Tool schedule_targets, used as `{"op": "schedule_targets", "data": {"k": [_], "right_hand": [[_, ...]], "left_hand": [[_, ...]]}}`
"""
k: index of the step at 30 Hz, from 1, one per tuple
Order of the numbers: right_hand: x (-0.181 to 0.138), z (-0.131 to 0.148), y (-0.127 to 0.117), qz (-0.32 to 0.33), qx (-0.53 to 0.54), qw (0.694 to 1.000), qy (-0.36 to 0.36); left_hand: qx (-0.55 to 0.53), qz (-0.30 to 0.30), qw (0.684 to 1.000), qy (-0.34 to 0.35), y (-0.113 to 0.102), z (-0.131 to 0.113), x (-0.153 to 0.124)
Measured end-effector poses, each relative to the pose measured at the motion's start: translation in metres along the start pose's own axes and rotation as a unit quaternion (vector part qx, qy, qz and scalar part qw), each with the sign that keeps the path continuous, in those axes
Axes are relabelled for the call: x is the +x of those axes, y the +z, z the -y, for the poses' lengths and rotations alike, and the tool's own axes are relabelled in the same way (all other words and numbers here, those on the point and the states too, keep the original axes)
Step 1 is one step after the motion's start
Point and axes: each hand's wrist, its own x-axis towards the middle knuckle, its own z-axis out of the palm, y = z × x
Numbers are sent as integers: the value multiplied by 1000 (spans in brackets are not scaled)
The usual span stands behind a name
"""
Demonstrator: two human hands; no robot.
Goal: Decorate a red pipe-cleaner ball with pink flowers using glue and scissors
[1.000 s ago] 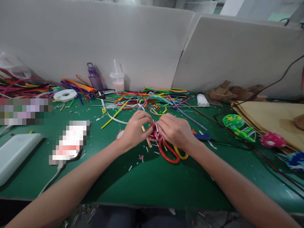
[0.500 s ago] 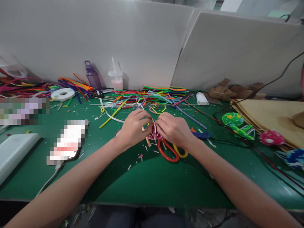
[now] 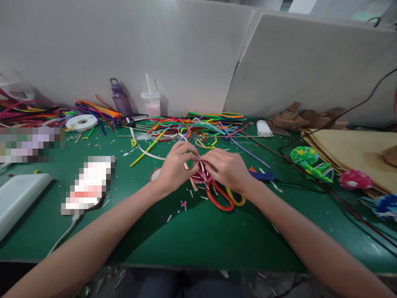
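My left hand [image 3: 175,167] and my right hand [image 3: 228,169] meet over the middle of the green table [image 3: 198,236]. Both have their fingers pinched on a small pink and white craft piece [image 3: 201,176] on a wooden stick [image 3: 190,178]. A white strip sticks up between my fingertips. Scissors with a red and a yellow handle [image 3: 223,198] lie just under my right hand. A loose heap of coloured pipe cleaners [image 3: 192,128] lies right behind my hands.
White boards wall off the back. A purple bottle [image 3: 119,99], a cup with a straw [image 3: 151,103] and a tape roll [image 3: 81,122] stand at the back left. Brown paper sheets [image 3: 356,155], green, pink and blue craft pieces [image 3: 305,159] and cables lie to the right. A white box [image 3: 18,198] sits left.
My hands have stayed in place, only the fingers shifting on the craft piece. The view has drifted slightly.
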Motion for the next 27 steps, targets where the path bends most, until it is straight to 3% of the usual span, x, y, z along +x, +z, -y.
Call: {"op": "schedule_targets", "data": {"k": [5,12,16,27], "right_hand": [[-1,-1,4,17,19,1000,13],[0,2,8,33,21,999,27],[1,5,8,31,41,998,44],[0,3,12,34,76,995,45]], "left_hand": [[6,25,1000,-3,2,3,-3],[83,104,987,86,-11,1,4],[125,144,976,105,-15,1,6],[118,134,975,134,-10,2,5]]}}
